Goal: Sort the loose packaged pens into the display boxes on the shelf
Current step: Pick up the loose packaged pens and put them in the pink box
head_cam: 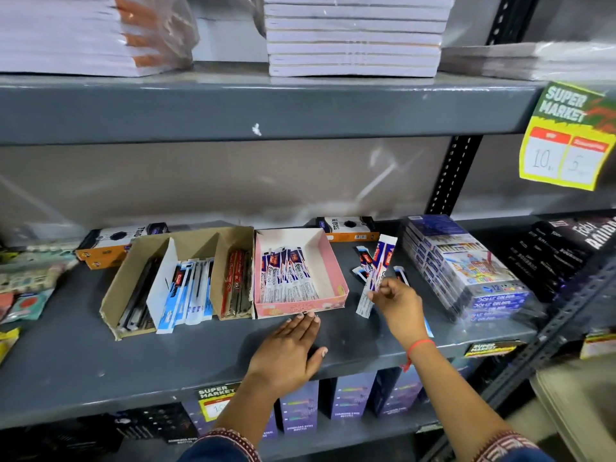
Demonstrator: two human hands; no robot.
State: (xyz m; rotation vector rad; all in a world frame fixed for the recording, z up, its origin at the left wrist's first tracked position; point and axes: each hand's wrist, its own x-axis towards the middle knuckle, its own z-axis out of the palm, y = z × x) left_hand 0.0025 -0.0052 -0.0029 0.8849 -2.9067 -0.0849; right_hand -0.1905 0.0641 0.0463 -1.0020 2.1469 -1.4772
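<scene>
A pink display box [333,261] on the grey shelf [100,355] holds several white, blue and red packaged pens [286,278]. Left of it a brown cardboard box [116,288] with dividers holds black, blue-white and red pens. Several loose packaged pens [365,261] lie right of the pink box. My right hand [398,301] grips a small bunch of these packaged pens [383,255] upright above the shelf. My left hand [290,348] lies flat on the shelf, its fingertips touching the pink box's front wall.
A wrapped stack of colour pencil boxes [466,268] stands right of the loose pens. Orange-black boxes [346,228] sit at the back. Black packs [560,255] fill the far right, assorted packets [26,281] the far left. A yellow price tag [566,138] hangs from the upper shelf.
</scene>
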